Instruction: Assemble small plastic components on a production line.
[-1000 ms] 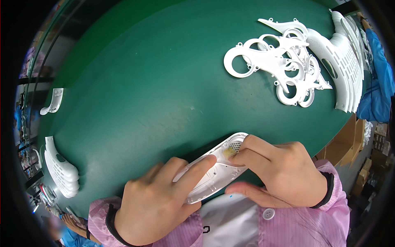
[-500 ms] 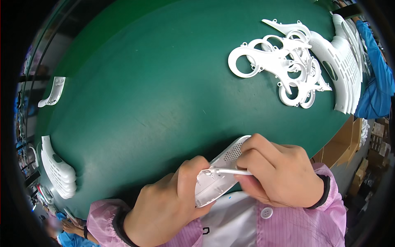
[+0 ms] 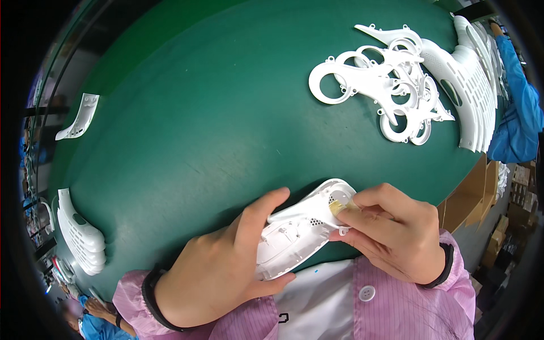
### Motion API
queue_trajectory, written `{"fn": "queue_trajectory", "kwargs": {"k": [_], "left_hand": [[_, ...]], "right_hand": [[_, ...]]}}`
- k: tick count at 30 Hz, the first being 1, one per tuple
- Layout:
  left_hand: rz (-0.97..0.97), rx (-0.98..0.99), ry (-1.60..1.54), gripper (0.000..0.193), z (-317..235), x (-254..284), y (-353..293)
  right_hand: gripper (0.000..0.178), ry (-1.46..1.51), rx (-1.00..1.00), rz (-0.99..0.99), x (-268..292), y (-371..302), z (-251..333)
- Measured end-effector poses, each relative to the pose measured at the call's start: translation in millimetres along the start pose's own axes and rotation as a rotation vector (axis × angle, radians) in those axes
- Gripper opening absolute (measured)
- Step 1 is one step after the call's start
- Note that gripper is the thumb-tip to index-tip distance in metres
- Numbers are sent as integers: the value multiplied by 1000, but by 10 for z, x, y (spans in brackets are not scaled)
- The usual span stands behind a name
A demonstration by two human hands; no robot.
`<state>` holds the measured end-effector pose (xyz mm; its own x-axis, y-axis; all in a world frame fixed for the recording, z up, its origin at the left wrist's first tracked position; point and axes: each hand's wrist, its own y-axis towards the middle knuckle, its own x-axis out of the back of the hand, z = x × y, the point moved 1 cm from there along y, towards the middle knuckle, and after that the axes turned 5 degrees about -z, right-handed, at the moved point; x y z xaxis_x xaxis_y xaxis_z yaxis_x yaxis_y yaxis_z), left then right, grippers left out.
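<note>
1. On my remote view, the white shell (image 3: 300, 244) sat between both hands, hollow side up, long axis running lower left to upper right.
2. I noted the left hand (image 3: 209, 277) half curled, holding the lower-left end, forefinger extended.
3. The right hand (image 3: 396, 238), nearer the upper-right end, was nearly closed, pinching the ring-ended white piece (image 3: 309, 210) along the shell's far side.

Left hand (image 3: 211, 273) gripping, index finger (image 3: 263, 209) outstretched; right fingers (image 3: 381, 196) curled, pinching.
</note>
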<state>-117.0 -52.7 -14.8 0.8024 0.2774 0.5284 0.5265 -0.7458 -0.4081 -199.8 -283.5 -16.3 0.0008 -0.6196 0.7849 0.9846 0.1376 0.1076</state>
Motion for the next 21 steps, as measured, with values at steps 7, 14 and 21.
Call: {"fn": "queue_trajectory", "kwargs": {"k": [7,14,21], "left_hand": [[30,-25,-18,107,19,11,7],[-14,-155,22,102,34,3,38],[8,-23,-7,104,35,0,-2]], "right_hand": [[31,79,4,-40,-65,96,-32],[38,21,-109,-85,-91,167,31],[30,-126,-189,-50,-60,241,190]]}}
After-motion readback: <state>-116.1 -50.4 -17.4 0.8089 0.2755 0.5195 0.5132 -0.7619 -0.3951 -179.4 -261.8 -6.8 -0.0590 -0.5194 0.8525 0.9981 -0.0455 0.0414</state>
